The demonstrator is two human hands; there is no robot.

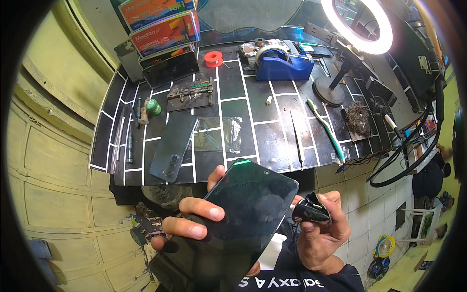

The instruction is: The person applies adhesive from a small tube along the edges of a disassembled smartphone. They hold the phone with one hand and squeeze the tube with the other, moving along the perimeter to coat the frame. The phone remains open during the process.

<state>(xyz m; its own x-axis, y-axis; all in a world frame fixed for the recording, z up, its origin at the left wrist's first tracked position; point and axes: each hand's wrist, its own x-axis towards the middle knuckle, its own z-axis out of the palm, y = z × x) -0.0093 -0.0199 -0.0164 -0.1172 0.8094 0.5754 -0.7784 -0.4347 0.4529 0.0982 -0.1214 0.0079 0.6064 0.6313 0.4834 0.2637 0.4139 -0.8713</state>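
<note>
Two hands are occupied. By the left hand (pixel 181 227), a dark-screened phone (pixel 243 209) is gripped from beneath: the fingers (pixel 198 208) are spread and curled around its left long edge, some tips laid on the glass, while a tip, seemingly the thumb, is seen at the lower right edge. By the right hand (pixel 321 238), a crumpled black piece (pixel 314 213) is pinched between bent fingers and thumb, with almost no gap left around it; whether the phone's edge is also touched by a right fingertip cannot be told.

The phone is held tilted in front of the bench (pixel 253 117), its long axis slanting from lower left to upper right, the camera-hole end uppermost. The black piece is placed just right of that upper end, so the upper right edge is faced by the right hand, the nearer one there.

Beyond, a second phone (pixel 174 146) is laid back-up at the bench's near edge, beside a clear packet (pixel 221 138). Tweezers (pixel 296 136) and a green-and-white brush (pixel 326 130) are set to the right. Farther back, a board holder (pixel 191 96), a red spool (pixel 213 59), a blue tape dispenser (pixel 287 69) and a lit ring lamp (pixel 375 47) are seen.
</note>
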